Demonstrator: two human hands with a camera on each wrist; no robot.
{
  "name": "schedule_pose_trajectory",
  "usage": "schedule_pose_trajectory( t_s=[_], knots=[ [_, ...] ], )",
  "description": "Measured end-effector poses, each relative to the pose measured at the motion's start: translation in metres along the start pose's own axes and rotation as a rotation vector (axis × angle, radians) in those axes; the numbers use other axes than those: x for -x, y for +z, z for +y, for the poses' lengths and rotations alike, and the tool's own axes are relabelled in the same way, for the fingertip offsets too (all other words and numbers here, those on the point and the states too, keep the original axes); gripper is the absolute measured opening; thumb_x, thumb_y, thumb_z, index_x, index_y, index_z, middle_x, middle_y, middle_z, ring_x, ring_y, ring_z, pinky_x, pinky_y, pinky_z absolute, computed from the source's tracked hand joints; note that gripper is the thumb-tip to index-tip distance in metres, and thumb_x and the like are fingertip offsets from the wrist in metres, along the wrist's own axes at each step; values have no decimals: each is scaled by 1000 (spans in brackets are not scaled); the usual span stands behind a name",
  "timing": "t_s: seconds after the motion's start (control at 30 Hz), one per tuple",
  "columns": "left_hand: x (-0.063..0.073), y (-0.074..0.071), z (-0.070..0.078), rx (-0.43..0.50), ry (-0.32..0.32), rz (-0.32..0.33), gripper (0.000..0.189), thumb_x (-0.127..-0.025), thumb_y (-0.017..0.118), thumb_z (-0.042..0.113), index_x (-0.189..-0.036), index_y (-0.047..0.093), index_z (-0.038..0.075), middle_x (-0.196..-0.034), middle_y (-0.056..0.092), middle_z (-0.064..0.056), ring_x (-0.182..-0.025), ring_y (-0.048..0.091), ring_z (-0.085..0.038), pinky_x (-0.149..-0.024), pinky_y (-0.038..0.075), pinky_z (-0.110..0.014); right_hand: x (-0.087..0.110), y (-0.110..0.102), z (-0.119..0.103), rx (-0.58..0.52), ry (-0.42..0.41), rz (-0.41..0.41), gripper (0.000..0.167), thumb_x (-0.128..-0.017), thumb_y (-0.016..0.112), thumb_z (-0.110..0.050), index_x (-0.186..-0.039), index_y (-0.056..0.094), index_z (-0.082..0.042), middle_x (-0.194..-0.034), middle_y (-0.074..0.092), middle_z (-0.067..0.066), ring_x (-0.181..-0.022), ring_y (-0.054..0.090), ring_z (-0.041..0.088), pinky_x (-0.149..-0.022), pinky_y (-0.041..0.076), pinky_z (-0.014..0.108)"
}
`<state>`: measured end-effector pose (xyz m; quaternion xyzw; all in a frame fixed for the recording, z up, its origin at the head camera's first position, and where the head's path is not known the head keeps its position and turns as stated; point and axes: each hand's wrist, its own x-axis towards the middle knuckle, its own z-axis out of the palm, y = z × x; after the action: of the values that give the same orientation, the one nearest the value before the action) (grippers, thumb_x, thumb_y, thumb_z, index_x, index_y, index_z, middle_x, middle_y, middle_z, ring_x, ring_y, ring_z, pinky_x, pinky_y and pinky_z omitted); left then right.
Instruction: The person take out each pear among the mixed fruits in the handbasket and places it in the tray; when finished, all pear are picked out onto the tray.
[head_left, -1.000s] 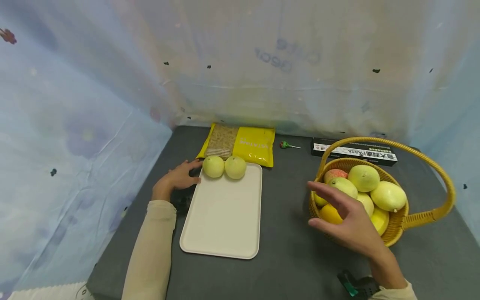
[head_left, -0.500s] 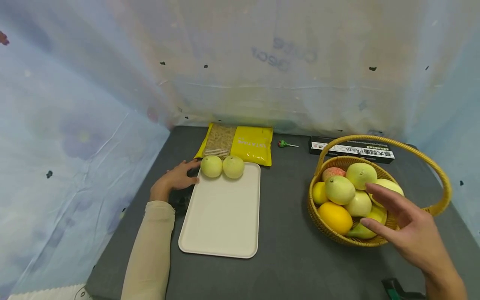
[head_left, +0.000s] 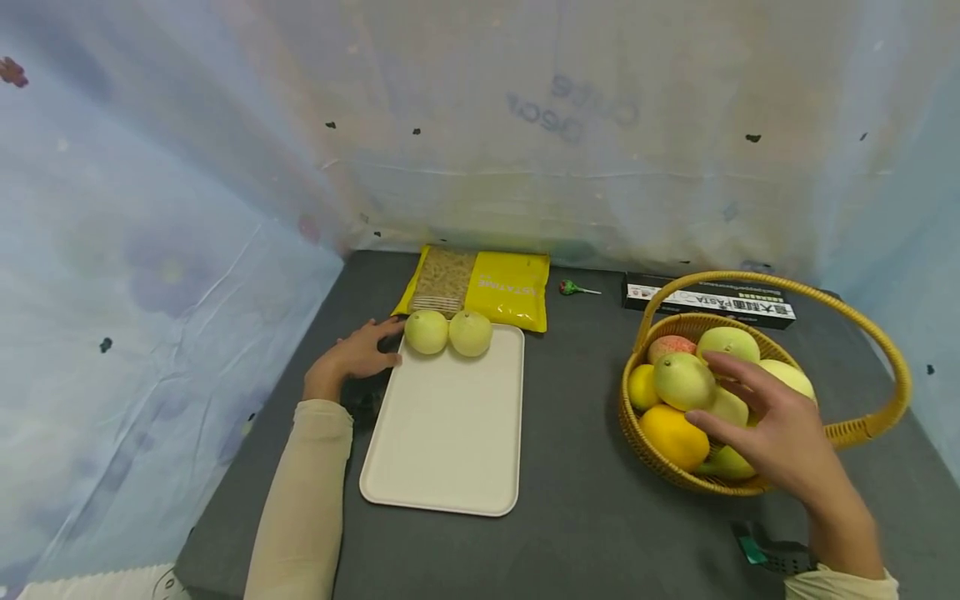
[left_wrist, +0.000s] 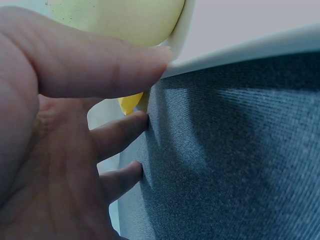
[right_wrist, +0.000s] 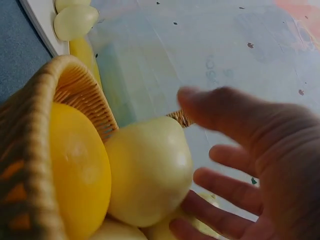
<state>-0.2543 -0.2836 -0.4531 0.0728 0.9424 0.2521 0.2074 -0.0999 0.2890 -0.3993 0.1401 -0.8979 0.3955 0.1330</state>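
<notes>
My left hand point(head_left: 362, 352) lies at the far left corner of the white tray point(head_left: 442, 442), fingers spread, with the thumb at the tray's edge. Two pale green round fruits point(head_left: 470, 334) sit side by side at the tray's far end. Over the wicker basket point(head_left: 652, 454), my right hand point(head_left: 783, 433) is spread with a gap between thumb and fingers. Nearest to it is a pale green pear-like fruit point(right_wrist: 150, 172); whether the fingertips touch it I cannot tell. Also in the basket are a yellow-orange fruit point(head_left: 675, 437), a reddish fruit point(head_left: 670, 347) and several others, partly hidden by the hand.
A yellow pasta bag point(head_left: 510, 287) lies behind the tray. A lollipop point(head_left: 570, 287) and a black pasta box point(head_left: 750, 308) lie along the back of the dark table point(head_left: 570, 467). The basket's tall handle point(head_left: 862, 321) arches up and leans right.
My right hand first moved right across the basket, then came back left to beside the pale green fruit. The left hand, tray and its two fruits stay put.
</notes>
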Motion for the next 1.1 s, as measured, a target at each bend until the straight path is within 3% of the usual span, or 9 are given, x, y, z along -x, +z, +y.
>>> schedule_pose_trajectory(
  t_s=[0.07,0.17,0.3,0.37,0.47,0.7,0.9,1.0,1.1],
  knots=[
    [0,0,1,1,4,-1,74,-110,65,30,-176,31,22,-185,14,-16,-170,-1,-50,-117,-3,-94,-4,4,0,41,-6,5,77,-84,97,-11,-154,65,-18,-148,68,13,-125,56,-16,-100,41,-4],
    [1,-1,1,-2,6,-4,75,-110,65,31,-176,31,21,-185,13,-17,-169,-1,-50,-116,-3,-94,-8,9,-2,134,-4,13,76,-84,98,-20,-153,66,-15,-147,69,17,-127,65,4,-95,44,-2],
    [0,-1,-1,-4,6,-5,75,-110,66,31,-176,31,22,-185,13,-17,-169,-2,-51,-116,-3,-94,-13,19,-4,222,-26,28,75,-82,98,-19,-149,66,-7,-146,68,24,-126,62,46,-100,55,43],
    [-1,-2,-1,-6,3,-5,75,-110,66,32,-176,31,22,-185,13,-17,-169,-2,-50,-116,-4,-94,-15,25,-4,250,-41,48,75,-80,98,-16,-146,67,-3,-143,68,27,-127,59,52,-95,49,64],
    [-1,-2,-1,-8,-3,-6,76,-110,66,32,-176,30,23,-185,13,-16,-169,-2,-50,-116,-4,-94,-17,33,-4,275,-32,74,75,-79,98,-12,-145,66,3,-140,67,32,-125,55,55,-97,45,72],
    [-1,-1,0,-6,-3,-1,75,-110,65,31,-176,30,22,-185,14,-17,-169,-2,-50,-116,-4,-94,-19,42,-9,313,-11,107,77,-79,96,-10,-145,62,8,-139,63,36,-124,51,57,-102,42,72],
    [0,0,1,-11,-6,-4,75,-110,65,31,-176,30,22,-184,14,-17,-169,-1,-51,-117,-3,-94,-14,38,-12,271,21,122,77,-80,98,-17,-147,65,0,-141,67,31,-124,57,52,-92,46,69],
    [0,0,1,-15,-7,-3,75,-110,65,31,-176,30,22,-184,14,-17,-169,-1,-50,-117,-3,-94,-10,32,-16,231,30,145,76,-79,100,-19,-147,67,-7,-139,70,23,-117,64,36,-92,55,42],
    [0,0,1,-14,-5,1,75,-110,65,31,-176,31,22,-184,15,-17,-169,0,-50,-117,-2,-94,-6,25,-20,157,27,154,77,-80,100,-15,-149,67,-11,-139,71,16,-115,63,4,-87,49,6]
  ],
)
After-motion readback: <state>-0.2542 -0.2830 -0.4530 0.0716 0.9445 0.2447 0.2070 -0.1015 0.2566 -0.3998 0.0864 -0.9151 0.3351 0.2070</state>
